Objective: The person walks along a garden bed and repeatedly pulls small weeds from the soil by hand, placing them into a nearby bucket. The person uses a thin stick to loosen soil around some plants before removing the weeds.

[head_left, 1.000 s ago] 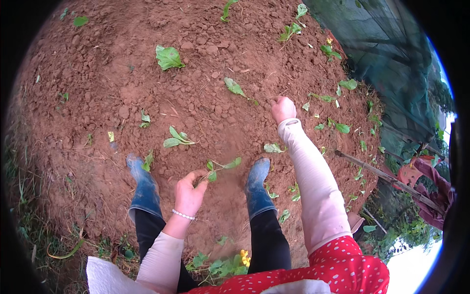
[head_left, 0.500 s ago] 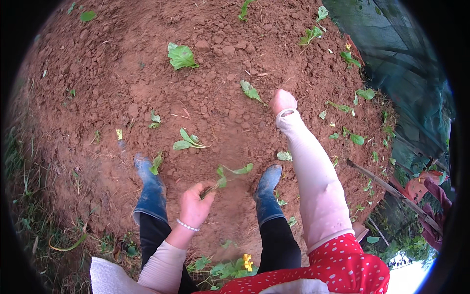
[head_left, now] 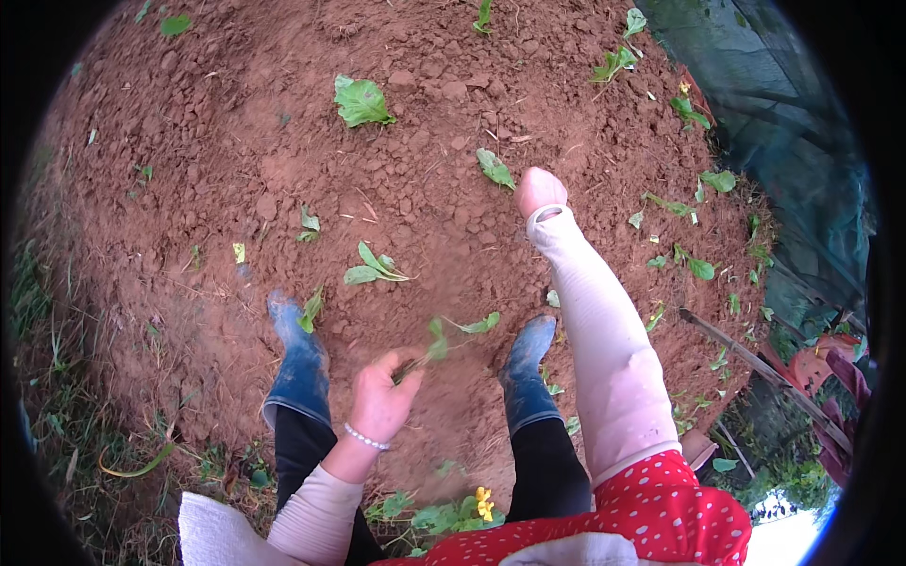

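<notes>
My left hand, with a beaded bracelet at the wrist, is closed round the stems of a few small leafy seedlings above the soil between my boots. Their leaves point up and to the right, partly blurred. My right hand is a closed fist at the soil ahead; its fingers are turned away, so what they hold is hidden. Right beside it a green seedling lies tilted, its stem end touching or just behind the fist. Another seedling lies on the soil between the two hands.
Reddish clumpy soil spreads all round, with several seedlings scattered, including a broad-leaved one. My blue boots stand apart. Dark netting and a wooden stick are at right, grass at left, yellow flowers near me.
My right fist has moved a little left, closer to the seedling beside it. The left hand keeps its seedlings, whose leaves have shifted slightly. The whole view has moved a little.
</notes>
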`<state>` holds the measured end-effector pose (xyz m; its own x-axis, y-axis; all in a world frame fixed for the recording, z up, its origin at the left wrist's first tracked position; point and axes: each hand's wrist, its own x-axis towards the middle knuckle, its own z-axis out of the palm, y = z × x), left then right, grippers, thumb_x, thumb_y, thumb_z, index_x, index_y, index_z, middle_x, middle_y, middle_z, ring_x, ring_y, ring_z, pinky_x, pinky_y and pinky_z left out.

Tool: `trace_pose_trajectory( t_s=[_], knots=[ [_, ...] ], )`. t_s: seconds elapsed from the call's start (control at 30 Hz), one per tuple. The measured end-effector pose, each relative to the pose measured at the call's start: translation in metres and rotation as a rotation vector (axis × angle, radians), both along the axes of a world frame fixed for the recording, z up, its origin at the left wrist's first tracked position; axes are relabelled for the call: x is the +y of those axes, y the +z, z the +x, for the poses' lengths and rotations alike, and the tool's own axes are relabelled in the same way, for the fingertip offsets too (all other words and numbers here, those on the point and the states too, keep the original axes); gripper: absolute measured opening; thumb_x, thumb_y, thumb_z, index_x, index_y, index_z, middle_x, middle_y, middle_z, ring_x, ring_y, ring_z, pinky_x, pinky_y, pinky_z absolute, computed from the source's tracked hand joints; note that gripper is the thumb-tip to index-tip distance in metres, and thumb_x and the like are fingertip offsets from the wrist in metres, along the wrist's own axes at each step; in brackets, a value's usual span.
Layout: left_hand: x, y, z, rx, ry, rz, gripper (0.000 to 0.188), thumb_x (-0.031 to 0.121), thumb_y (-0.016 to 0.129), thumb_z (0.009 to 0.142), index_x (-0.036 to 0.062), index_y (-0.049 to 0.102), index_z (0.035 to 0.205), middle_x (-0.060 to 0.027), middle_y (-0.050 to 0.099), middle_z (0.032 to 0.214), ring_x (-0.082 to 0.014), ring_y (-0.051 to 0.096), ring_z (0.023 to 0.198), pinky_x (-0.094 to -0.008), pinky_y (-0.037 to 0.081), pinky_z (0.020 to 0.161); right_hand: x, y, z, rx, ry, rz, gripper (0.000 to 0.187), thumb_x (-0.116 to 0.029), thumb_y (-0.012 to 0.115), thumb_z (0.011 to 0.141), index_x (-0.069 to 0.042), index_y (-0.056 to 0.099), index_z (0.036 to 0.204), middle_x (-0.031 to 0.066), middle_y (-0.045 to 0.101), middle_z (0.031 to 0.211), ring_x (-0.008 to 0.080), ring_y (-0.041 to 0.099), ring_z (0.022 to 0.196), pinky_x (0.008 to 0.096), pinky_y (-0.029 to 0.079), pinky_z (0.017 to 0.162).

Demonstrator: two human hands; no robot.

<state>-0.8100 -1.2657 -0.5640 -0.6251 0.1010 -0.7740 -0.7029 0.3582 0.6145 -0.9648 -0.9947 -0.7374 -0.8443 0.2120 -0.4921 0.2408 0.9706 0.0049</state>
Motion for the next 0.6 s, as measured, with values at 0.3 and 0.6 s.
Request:
trace_pose_trajectory(
  t_s=[0.3, 0.6],
  knots=[
    [0.003, 0.009, -0.009, -0.009, 0.017, -0.018, 0.022, 0.005, 0.059, 0.07, 0.0017, 0.062, 0.092, -0.0124, 0.064, 0.085, -0.0183, 0.061, 0.079, -0.0272, 0.046, 0.071, 0.038, -0.013, 0.031, -0.047, -0.14, -0.042, 0.015, -0.013, 0.053, 0.07, -0.008, 0.063, 0.08, 0.0189, 0.06, 0.082, 0.033, 0.059, 0.081, 0.0406, 0.047, 0.072],
    [0.001, 0.011, -0.015, -0.027, 0.003, 0.008, 0.022, 0.005, 0.059, 0.07, 0.0014, 0.061, 0.092, -0.0116, 0.064, 0.087, -0.0167, 0.061, 0.08, -0.0263, 0.045, 0.073, 0.062, -0.025, 0.014, 0.038, -0.079, -0.074, 0.015, -0.015, 0.055, 0.07, -0.004, 0.062, 0.078, 0.0183, 0.061, 0.079, 0.0338, 0.059, 0.078, 0.0413, 0.047, 0.07]
  ],
)
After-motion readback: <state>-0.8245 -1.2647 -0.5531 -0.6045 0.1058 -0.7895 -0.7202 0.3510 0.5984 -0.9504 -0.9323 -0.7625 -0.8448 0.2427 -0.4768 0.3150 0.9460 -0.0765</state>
